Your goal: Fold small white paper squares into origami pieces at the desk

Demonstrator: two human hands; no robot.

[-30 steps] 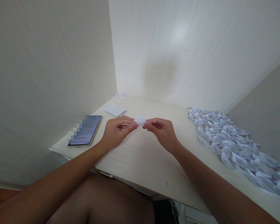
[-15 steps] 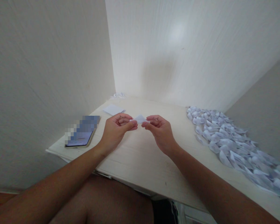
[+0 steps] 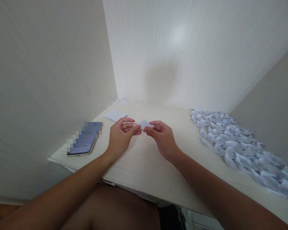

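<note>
A small folded piece of white paper (image 3: pixel 144 123), peaked at the top, is held up above the middle of the table. My left hand (image 3: pixel 121 134) pinches its left end between thumb and fingers. The right end is in the pinch of my right hand (image 3: pixel 162 135). Both thumbs lie on the near side of the paper, their tips close together. Behind my left hand, a flat stack of white paper (image 3: pixel 115 115) rests on the table.
On the white table (image 3: pixel 144 169), a phone (image 3: pixel 85 140) lies at the left. Many folded white paper pieces (image 3: pixel 232 137) spread along the right side. Small white scraps (image 3: pixel 121 100) sit in the back left corner. Walls enclose the back and sides.
The thumb of my right hand has shifted slightly left, nearer my left thumb. Both hands still grip the folded paper. The view has shifted slightly.
</note>
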